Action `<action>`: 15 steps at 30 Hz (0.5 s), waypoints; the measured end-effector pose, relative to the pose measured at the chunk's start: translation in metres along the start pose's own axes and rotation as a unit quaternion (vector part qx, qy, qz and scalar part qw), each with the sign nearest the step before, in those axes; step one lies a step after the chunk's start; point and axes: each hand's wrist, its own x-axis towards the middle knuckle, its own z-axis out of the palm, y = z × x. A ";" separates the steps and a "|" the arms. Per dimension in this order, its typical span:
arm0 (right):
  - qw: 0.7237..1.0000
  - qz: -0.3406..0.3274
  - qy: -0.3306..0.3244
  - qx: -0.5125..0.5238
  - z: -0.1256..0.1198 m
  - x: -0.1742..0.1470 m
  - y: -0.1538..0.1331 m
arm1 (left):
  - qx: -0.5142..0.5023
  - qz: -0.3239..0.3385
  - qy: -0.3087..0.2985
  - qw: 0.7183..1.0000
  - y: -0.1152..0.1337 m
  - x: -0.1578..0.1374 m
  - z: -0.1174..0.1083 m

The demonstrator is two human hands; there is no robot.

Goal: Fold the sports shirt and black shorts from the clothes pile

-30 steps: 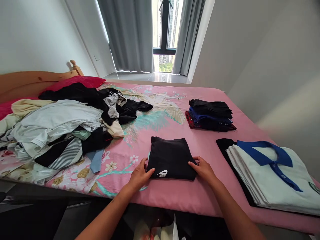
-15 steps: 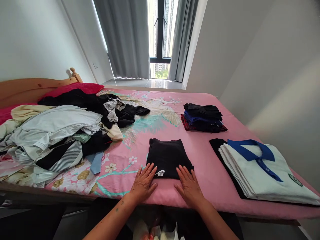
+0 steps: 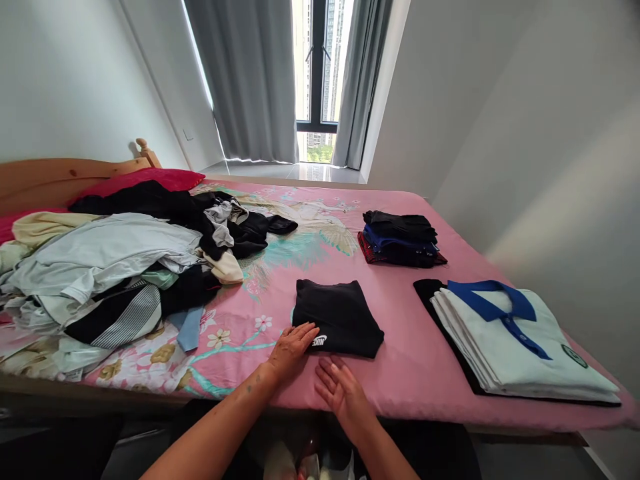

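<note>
A folded black garment [image 3: 337, 313] with a white Nike logo lies flat on the pink bedsheet, near the bed's front edge. My left hand [image 3: 293, 350] rests on its near left corner, fingers stretched out beside the logo. Just in front of the garment's near edge is my right hand [image 3: 341, 392], turned partly palm up with its fingers apart and nothing in it. Whether the right fingertips touch the cloth I cannot tell.
A loose heap of clothes [image 3: 110, 253] covers the bed's left side. Toward the back right is a stack of folded dark clothes [image 3: 400, 237]. At the right lies a pile of folded white shirts [image 3: 525, 340], the top one blue-collared. A wooden headboard [image 3: 65, 175] stands at left.
My right hand has left the garment's near right part, moved left and turned over. My left hand has shifted slightly and angled toward the logo. The garment's near right corner looks less square.
</note>
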 end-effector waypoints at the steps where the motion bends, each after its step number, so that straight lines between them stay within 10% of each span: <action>1: 0.999 -0.016 0.005 0.041 0.007 0.008 0.004 | -0.002 -0.003 -0.003 1.000 -0.001 0.004 0.000; 8: 0.980 -0.135 0.102 0.104 0.032 0.023 0.007 | -0.015 -0.050 -0.045 0.998 0.057 0.000 -0.012; 15: 0.966 -0.136 0.220 0.005 -0.037 -0.027 -0.020 | -0.125 0.031 -0.073 0.989 0.137 -0.015 -0.035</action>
